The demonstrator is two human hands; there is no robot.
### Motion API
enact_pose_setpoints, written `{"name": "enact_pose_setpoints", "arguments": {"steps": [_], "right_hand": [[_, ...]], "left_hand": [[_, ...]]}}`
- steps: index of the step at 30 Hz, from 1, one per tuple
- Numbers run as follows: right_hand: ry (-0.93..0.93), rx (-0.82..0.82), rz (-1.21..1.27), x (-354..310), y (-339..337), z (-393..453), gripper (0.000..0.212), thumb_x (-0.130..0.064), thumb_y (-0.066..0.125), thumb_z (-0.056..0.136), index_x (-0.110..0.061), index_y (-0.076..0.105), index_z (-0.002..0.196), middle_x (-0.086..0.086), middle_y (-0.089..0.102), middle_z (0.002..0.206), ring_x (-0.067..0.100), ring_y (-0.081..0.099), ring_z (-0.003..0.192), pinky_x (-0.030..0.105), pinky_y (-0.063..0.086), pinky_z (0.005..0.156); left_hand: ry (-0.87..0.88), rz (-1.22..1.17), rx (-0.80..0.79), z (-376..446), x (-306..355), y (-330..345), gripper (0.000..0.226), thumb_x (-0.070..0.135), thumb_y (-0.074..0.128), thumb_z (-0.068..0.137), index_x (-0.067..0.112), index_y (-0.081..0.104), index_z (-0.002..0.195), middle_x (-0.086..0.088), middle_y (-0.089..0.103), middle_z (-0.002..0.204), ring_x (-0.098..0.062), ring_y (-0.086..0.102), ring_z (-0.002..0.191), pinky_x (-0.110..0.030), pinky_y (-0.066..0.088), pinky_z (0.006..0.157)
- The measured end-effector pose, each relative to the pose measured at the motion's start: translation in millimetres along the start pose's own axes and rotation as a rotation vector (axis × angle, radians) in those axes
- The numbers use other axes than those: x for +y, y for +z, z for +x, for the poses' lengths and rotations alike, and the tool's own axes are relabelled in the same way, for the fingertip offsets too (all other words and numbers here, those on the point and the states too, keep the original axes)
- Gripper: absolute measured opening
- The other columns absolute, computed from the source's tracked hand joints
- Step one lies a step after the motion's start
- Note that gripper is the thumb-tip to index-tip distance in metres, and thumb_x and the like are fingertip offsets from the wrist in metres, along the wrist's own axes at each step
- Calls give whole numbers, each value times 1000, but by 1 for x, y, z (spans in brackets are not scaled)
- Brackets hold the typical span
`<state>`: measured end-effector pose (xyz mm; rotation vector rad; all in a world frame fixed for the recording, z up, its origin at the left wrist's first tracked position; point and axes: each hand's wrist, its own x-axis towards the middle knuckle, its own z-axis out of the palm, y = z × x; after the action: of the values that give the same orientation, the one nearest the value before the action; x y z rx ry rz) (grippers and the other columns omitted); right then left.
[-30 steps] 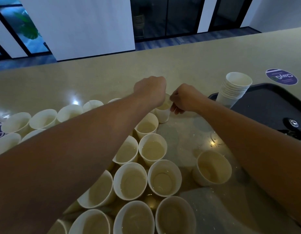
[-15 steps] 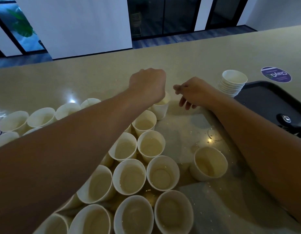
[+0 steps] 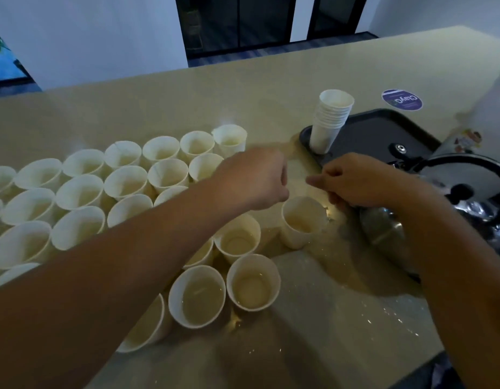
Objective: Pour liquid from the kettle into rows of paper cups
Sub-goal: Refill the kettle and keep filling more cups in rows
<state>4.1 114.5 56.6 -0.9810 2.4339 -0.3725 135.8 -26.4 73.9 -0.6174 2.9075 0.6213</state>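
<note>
White paper cups (image 3: 122,186) stand in close rows across the left and middle of a beige counter (image 3: 271,96), several showing pale liquid, as a person reaches both bare arms over them in the head view. One lone cup (image 3: 300,223) sits just right of the rows, directly below the two hands. The left hand (image 3: 254,178) hovers above the rows with its fingers curled under; whether they pinch anything cannot be told. The right hand (image 3: 358,181) hangs beside it, fingers loosely bent with one pointing left, holding nothing visible.

The steel kettle (image 3: 454,203) rests at the right edge on a black tray (image 3: 369,136), near the right wrist and untouched, so pouring appears paused while cups are arranged. Judged from this, the step goes best if the lone cup is nudged snug against its neighbours by the wall, not the rim, keeping it upright.

A stack of spare cups (image 3: 330,119) stands on the tray's far corner, well apart from the hands. Droplets and a wet sheen (image 3: 327,299) mark the counter in front, which could let light cups slide. The left forearm crosses low over filled cups, the likeliest thing to knock. A round purple sticker (image 3: 402,100) lies beyond the tray.
</note>
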Motion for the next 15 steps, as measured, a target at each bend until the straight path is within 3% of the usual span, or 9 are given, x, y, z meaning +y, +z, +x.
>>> {"name": "enact_pose_setpoints", "arguments": {"steps": [5,10,15], "right_hand": [[73,-45,40,23,26,-18,54,-62,48,97,-13,64,79,2,69,67,16,67,60,33,54,68],[41,-193,216,28,43,-24,40,-38,45,106,-9,63,86,4,65,73,20,65,67,46,56,81],[45,-148,198,20,43,-16,38,-30,45,107,-8,64,83,5,65,71,19,62,64,39,53,71]], "left_hand": [[-35,7,11,-4,-1,28,20,32,72,88,20,73,104,-1,72,96,-20,66,87,-37,57,80],[-73,-103,11,0,-1,38,22,26,76,85,17,75,105,-1,73,91,-17,68,83,-37,59,82],[-126,-145,2,9,0,42,21,25,79,82,14,76,100,-3,73,91,-19,69,85,-39,59,84]]}}
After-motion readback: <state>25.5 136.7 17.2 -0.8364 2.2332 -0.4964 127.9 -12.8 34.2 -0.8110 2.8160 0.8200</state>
